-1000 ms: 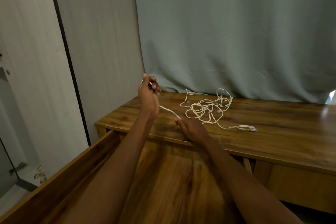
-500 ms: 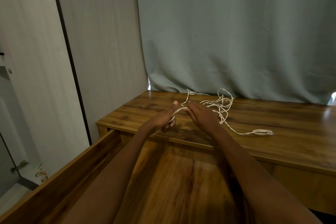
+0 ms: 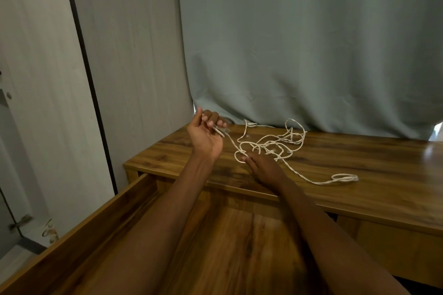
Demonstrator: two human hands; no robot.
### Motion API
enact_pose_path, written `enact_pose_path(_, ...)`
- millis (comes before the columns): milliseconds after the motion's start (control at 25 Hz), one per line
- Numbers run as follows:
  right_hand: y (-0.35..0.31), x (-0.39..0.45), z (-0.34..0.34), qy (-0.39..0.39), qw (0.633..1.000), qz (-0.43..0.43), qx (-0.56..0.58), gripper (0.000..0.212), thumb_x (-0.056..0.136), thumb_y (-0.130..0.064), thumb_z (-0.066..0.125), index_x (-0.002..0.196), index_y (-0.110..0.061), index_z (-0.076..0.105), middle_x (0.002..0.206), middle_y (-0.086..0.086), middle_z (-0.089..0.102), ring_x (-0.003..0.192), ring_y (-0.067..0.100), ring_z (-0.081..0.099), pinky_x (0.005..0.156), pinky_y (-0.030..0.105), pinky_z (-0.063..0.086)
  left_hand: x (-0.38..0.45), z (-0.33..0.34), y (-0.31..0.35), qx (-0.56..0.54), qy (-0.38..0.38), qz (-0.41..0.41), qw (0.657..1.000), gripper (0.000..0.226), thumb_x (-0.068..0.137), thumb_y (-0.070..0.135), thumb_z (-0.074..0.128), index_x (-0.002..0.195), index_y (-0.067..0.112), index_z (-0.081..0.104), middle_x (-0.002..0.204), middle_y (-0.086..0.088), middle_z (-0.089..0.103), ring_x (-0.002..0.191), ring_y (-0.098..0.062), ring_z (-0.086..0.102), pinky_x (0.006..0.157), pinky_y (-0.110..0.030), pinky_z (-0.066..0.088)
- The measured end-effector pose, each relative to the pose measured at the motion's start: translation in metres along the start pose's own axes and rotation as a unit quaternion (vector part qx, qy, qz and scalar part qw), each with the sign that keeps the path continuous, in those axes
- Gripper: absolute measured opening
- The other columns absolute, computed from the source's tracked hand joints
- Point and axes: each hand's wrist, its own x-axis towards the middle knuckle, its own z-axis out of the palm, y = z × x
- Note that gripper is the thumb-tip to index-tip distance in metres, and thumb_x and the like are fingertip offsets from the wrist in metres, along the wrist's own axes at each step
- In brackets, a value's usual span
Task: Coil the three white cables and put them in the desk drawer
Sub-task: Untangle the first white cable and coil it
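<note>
A loose tangle of white cables [image 3: 271,143] lies on the wooden desk top [image 3: 359,163], with one strand trailing right to a small loop [image 3: 344,177]. My left hand [image 3: 206,133] is raised above the desk's left end, fingers curled round a few turns of white cable. From it a strand runs down to my right hand [image 3: 263,166], which rests on the desk at the tangle's near edge and pinches the cable. The open desk drawer [image 3: 79,230] lies below both forearms, its wooden bottom bare where visible.
A grey-green curtain [image 3: 311,43] hangs right behind the desk. A pale wardrobe panel [image 3: 119,55] stands to the left, close to the drawer's left wall. A second drawer front [image 3: 395,246] sits shut under the desk top at right.
My left hand has lifted up and left from the desk edge, drawing cable out. My right hand has slid back toward the tangle's near edge. The trailing loop at right has barely moved.
</note>
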Motion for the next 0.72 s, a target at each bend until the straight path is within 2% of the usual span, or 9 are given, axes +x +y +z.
enact_pose_path(120, 0.007, -0.002, 0.001, -0.020, 0.995, -0.052, -0.088, 0.031, 0.104, -0.048, 0.041, 0.117, -0.030, 0.063, 0.101, 0.002, 0.072, 0.091, 0.024, 0.066, 0.074, 0.037, 0.048, 0.016, -0.004, -0.005, 0.024, 0.093, 0.080, 0.992, 0.044, 0.106, 0.032, 0.037, 0.066, 0.016, 0.045, 0.052, 0.002, 0.042, 0.054, -0.014, 0.040, 0.060, -0.028, 0.036)
enact_pose_path(200, 0.013, -0.005, -0.001, -0.023, 0.991, -0.070, -0.108, 0.031, 0.101, -0.045, 0.046, 0.119, -0.026, 0.063, 0.100, 0.007, 0.074, 0.092, 0.029, 0.068, 0.074, 0.038, 0.049, 0.027, -0.016, -0.010, 0.155, 0.137, 0.138, 0.969, 0.042, 0.107, 0.028, 0.038, 0.069, 0.015, 0.048, 0.057, 0.003, 0.045, 0.055, -0.009, 0.043, 0.059, -0.023, 0.037)
enact_pose_path(240, 0.015, -0.008, -0.002, -0.011, 0.991, -0.080, -0.102, 0.028, 0.100, -0.041, 0.049, 0.115, -0.023, 0.065, 0.098, 0.007, 0.074, 0.091, 0.029, 0.068, 0.073, 0.039, 0.049, 0.031, -0.024, -0.011, 0.280, 0.146, 0.178, 0.932, 0.041, 0.108, 0.026, 0.039, 0.069, 0.015, 0.049, 0.059, 0.004, 0.046, 0.054, -0.006, 0.044, 0.057, -0.020, 0.038)
enact_pose_path(320, 0.014, -0.015, -0.010, 0.021, 0.994, -0.084, -0.066, 0.022, 0.102, -0.036, 0.050, 0.108, -0.021, 0.065, 0.099, 0.002, 0.072, 0.088, 0.022, 0.065, 0.072, 0.036, 0.045, 0.035, -0.044, -0.013, 0.574, 0.104, 0.237, 0.777, 0.043, 0.107, 0.027, 0.040, 0.068, 0.015, 0.053, 0.059, 0.004, 0.048, 0.054, -0.006, 0.047, 0.056, -0.023, 0.041)
enact_pose_path(440, 0.007, -0.013, -0.021, 0.071, 0.995, -0.067, -0.005, 0.018, 0.104, -0.032, 0.051, 0.110, -0.023, 0.066, 0.103, -0.004, 0.069, 0.090, 0.011, 0.060, 0.075, 0.027, 0.036, 0.037, -0.076, -0.016, 0.848, 0.004, 0.133, 0.512, 0.051, 0.107, 0.030, 0.038, 0.072, 0.003, 0.063, 0.070, -0.011, 0.062, 0.071, -0.024, 0.060, 0.074, -0.038, 0.047)
enact_pose_path(480, 0.006, -0.010, -0.023, 0.086, 0.995, -0.058, 0.003, 0.019, 0.104, -0.034, 0.052, 0.112, -0.025, 0.067, 0.104, -0.006, 0.069, 0.091, 0.011, 0.061, 0.075, 0.026, 0.036, 0.036, -0.084, -0.018, 0.881, -0.023, 0.083, 0.465, 0.054, 0.107, 0.033, 0.036, 0.075, -0.001, 0.065, 0.076, -0.016, 0.065, 0.078, -0.029, 0.062, 0.078, -0.039, 0.047)
enact_pose_path(520, 0.006, -0.007, -0.026, 0.102, 0.994, -0.046, -0.001, 0.021, 0.104, -0.038, 0.051, 0.113, -0.027, 0.067, 0.105, -0.008, 0.070, 0.092, 0.011, 0.062, 0.072, 0.025, 0.036, 0.032, -0.087, -0.021, 0.889, -0.051, 0.032, 0.454, 0.058, 0.107, 0.037, 0.034, 0.077, -0.001, 0.066, 0.079, -0.016, 0.067, 0.080, -0.031, 0.063, 0.078, -0.038, 0.047)
enact_pose_path(560, 0.005, -0.004, -0.028, 0.114, 0.993, -0.034, -0.021, 0.024, 0.103, -0.042, 0.049, 0.113, -0.029, 0.066, 0.104, -0.009, 0.070, 0.091, 0.012, 0.064, 0.070, 0.025, 0.035, 0.026, -0.086, -0.022, 0.876, -0.077, -0.032, 0.474, 0.063, 0.106, 0.044, 0.032, 0.075, 0.001, 0.066, 0.076, -0.014, 0.066, 0.077, -0.029, 0.063, 0.074, -0.036, 0.047)
enact_pose_path(720, 0.005, -0.005, -0.031, 0.114, 0.985, -0.011, -0.130, 0.035, 0.104, -0.053, 0.038, 0.113, -0.034, 0.065, 0.098, -0.005, 0.073, 0.086, 0.021, 0.067, 0.064, 0.029, 0.030, 0.006, -0.067, -0.026, 0.686, -0.132, -0.318, 0.641, 0.086, 0.089, 0.083, 0.017, 0.055, 0.011, 0.049, 0.045, -0.006, 0.041, 0.039, -0.018, 0.037, 0.044, -0.025, 0.030)
